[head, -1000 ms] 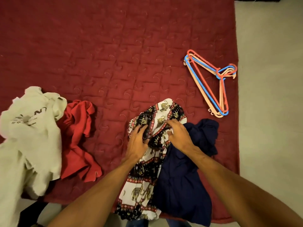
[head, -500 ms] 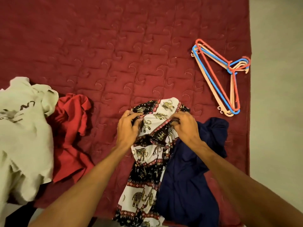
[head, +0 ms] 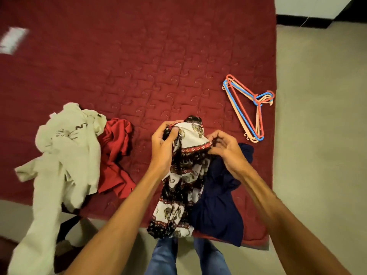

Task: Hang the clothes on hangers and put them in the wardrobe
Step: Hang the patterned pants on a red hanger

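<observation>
An elephant-print garment point(head: 184, 181) in black, white and red hangs from both my hands over the bed's near edge. My left hand point(head: 163, 141) grips its top left corner. My right hand point(head: 224, 144) pinches the red-patterned band at its top right. A dark navy garment point(head: 220, 203) lies under it to the right. A red garment point(head: 116, 155) and a cream garment point(head: 65, 153) lie crumpled at the left. A stack of plastic hangers point(head: 248, 107), red, blue and peach, lies at the bed's right side, apart from my hands.
The dark red quilted bedcover point(head: 139, 66) fills most of the view. Beige floor point(head: 321, 135) runs along the right and near edges. My legs in jeans point(head: 166, 257) stand at the bed's near edge. A blurred white patch point(head: 13, 39) shows at far left.
Both hands have lifted the top of the elephant-print garment off the bed and spread it between them. The view has pulled back, showing my legs and more floor.
</observation>
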